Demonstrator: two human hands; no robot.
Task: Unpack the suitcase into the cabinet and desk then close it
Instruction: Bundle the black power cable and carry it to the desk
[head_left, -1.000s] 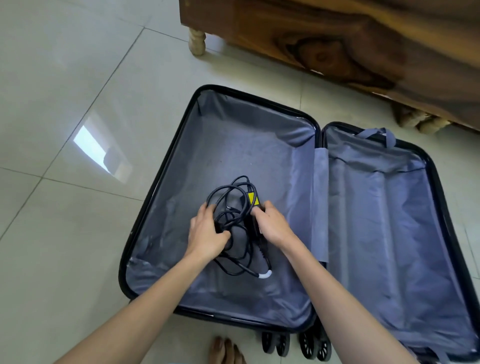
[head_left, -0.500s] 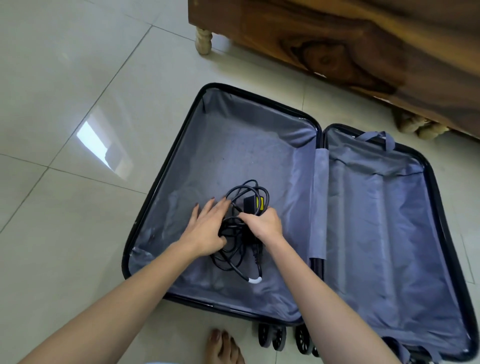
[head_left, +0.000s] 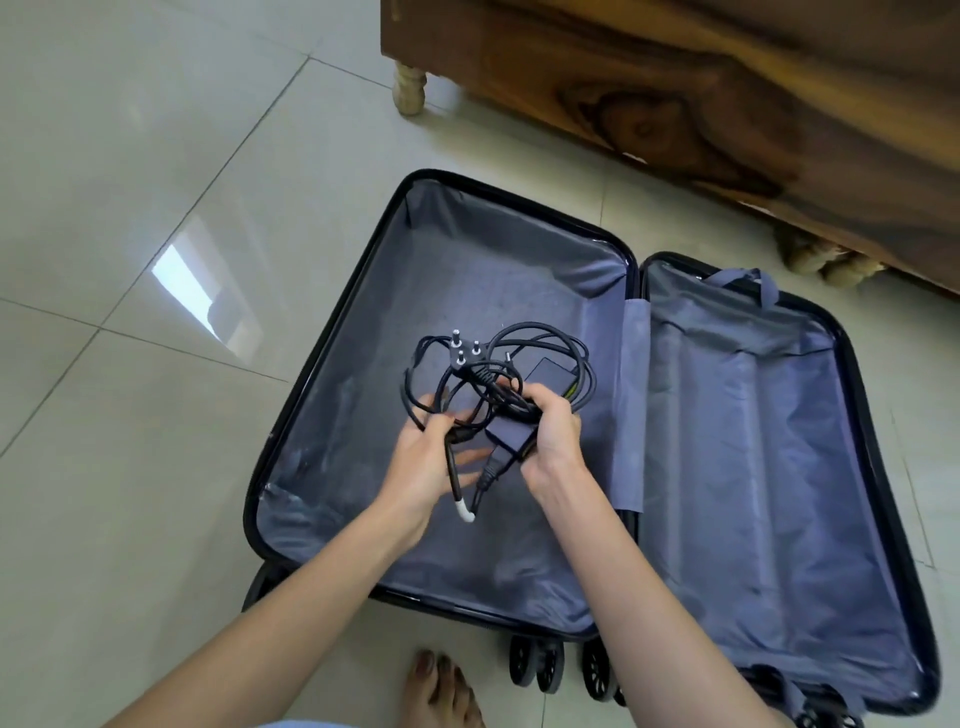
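Lifting clear of the lining, the charger (head_left: 511, 439) is now hanging above the left half of the suitcase (head_left: 493, 270) instead of lying on its floor, and both hands are rising with it. The right hand (head_left: 553, 436) is clenching round the adapter brick and a gathered bunch of cord, and seems to be taking most of the weight. The left hand (head_left: 426, 467) is sitting palm-up at 9 o'clock of it, fingers curling loosely through the cable loops, with one strand running across the palm.

The bundle's long axis is running from the three-pin plug (head_left: 467, 356), sticking up at 11 o'clock, down to the white-tipped end (head_left: 465, 512), which is dangling at 6 o'clock. That slack tail is hanging nearer the left hand, so that hand looks better placed to gather it before any carry.

Wooden furniture (head_left: 675, 78) is standing at 1 o'clock beyond the case. The suitcase is lying wide open, so closing it is not yet done.
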